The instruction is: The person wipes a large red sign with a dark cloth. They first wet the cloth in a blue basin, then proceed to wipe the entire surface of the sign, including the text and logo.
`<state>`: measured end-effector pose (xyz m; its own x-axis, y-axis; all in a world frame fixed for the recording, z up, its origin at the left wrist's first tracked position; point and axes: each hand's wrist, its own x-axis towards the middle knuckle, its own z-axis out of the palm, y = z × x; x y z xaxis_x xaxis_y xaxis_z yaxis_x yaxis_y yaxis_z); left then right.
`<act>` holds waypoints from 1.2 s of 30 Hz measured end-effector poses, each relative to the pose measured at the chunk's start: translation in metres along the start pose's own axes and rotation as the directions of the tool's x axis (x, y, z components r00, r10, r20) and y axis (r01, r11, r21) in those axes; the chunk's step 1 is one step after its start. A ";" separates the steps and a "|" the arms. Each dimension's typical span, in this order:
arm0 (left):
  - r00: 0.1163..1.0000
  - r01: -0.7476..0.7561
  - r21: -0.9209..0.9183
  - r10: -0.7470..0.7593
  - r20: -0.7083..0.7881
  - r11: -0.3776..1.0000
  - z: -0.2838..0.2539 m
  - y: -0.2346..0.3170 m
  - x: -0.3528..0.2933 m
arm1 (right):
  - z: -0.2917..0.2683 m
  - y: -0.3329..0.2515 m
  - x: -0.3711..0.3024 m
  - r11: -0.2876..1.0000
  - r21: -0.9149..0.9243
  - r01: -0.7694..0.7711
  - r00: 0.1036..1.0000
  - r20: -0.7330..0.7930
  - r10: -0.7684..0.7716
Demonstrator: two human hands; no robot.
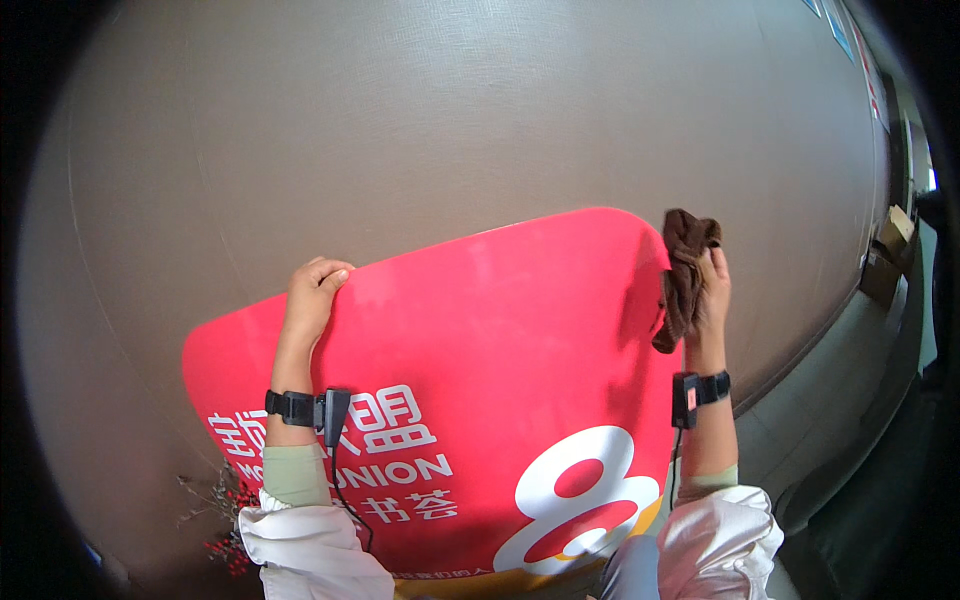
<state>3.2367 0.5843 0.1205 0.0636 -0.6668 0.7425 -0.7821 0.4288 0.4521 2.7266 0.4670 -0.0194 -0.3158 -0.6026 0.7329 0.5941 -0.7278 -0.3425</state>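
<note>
A large red sign board [500,320] with rounded corners and white printing stands upright before me, leaning slightly askew. Its top edge is gripped by my left hand [316,290], fingers curled over behind it and thumb on top. At the board's upper right corner, my right hand [714,288] holds a crumpled brown cloth [684,260]. The cloth lies against the right edge of the board and hangs partly over its front. Some fingers of both hands are hidden behind what they hold. Each wrist wears a black strap with a small box and cable.
A wide brown wall [450,120] rises behind the board. Red berry sprigs [235,530] poke out at the lower left. Cardboard boxes [882,275] stand by the wall at far right, above a grey tiled floor [815,370]. Something dark [870,480] fills the lower right.
</note>
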 end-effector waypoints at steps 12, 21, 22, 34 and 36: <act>1.000 0.023 -0.031 -0.023 0.014 0.999 0.000 -0.008 0.002 | 0.033 0.070 0.005 0.297 -0.904 0.309 0.873 0.146 -0.464; 1.000 -0.005 -0.058 0.005 -0.006 0.998 0.001 -0.003 -0.001 | 0.049 0.079 0.005 0.048 -0.977 0.207 0.890 0.168 -0.423; 1.000 -0.027 -0.064 0.027 -0.010 0.998 0.000 -0.002 -0.001 | 0.055 0.081 0.005 0.046 -0.981 0.190 0.882 0.150 -0.447; 1.000 -0.008 -0.029 0.007 -0.024 1.000 0.000 0.001 -0.004 | 0.253 0.114 -0.079 0.049 -0.787 0.615 0.774 0.591 -0.226; 0.999 -0.047 -0.038 0.046 -0.006 0.998 -0.001 -0.002 -0.002 | 0.282 0.119 -0.102 0.121 -0.715 0.688 0.725 0.670 -0.161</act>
<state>3.2382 0.5856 0.1186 0.0309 -0.6425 0.7657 -0.7600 0.4825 0.4355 3.0385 0.5342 0.0309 0.1715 -0.1005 0.9801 -0.6744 -0.7371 0.0424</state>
